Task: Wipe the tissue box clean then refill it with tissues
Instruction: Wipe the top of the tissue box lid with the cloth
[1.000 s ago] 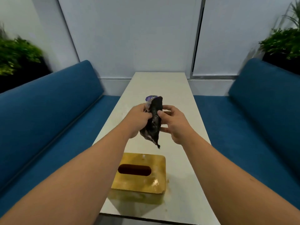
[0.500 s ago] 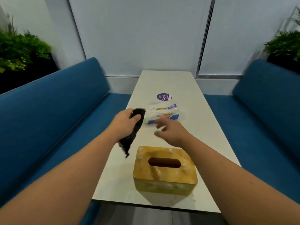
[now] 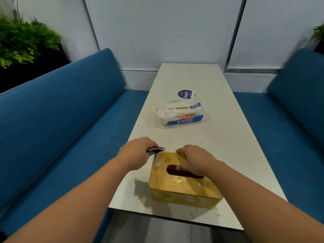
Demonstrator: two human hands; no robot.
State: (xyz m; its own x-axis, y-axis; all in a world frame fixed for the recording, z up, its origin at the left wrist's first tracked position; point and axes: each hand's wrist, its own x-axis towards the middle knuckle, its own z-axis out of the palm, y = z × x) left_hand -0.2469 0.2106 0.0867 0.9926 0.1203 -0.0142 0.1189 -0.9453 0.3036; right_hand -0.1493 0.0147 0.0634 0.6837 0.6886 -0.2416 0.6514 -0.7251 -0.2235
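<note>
A golden-yellow tissue box (image 3: 184, 187) with a dark oval slot stands near the front edge of the white table (image 3: 228, 141). My right hand (image 3: 194, 159) rests on the box's far top, fingers curled over its far edge and thumb at the slot. My left hand (image 3: 137, 151) grips a dark cloth (image 3: 156, 149) at the box's far left corner, where the lid looks wet. A plastic pack of tissues (image 3: 180, 115) with blue lettering lies farther back on the table.
A round purple sticker (image 3: 186, 94) sits on the table behind the tissue pack. Blue benches (image 3: 57, 120) run along both sides. Green plants (image 3: 21, 41) stand behind the left bench. A white wall closes the far end.
The left hand brought the cloth down from mid-air to the box's far left corner. The right hand dropped onto the box top and took hold of it.
</note>
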